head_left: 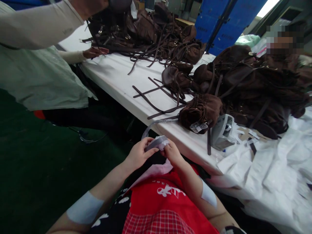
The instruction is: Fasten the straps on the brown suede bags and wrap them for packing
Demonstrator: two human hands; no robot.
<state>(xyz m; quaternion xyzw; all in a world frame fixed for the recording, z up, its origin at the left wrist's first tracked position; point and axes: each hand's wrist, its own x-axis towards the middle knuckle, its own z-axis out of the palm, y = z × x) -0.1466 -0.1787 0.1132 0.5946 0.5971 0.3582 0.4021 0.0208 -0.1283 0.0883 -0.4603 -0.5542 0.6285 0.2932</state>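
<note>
Both of my hands are together in front of my apron, below the table edge. My left hand (138,155) has its fingers wrapped round a brown-grey strap with pale, translucent wrapping (158,142). The fingertips of my right hand (173,153) pinch the white crumpled end of that wrapping. From my hands the wrapped strap loops up over the table edge towards a small brown drawstring bag (202,112). The bag lies on its side, with a clear tag at its mouth. Bare brown straps (156,107) stretch left from it across the table.
A white table (114,78) runs diagonally, bearing heaps of brown bags (253,81). A grey tape dispenser (222,131) stands by the near bag. White sheets (273,165) spread to the right. At left, a co-worker's hand (96,52) touches straps. Blue panels (216,26) stand behind.
</note>
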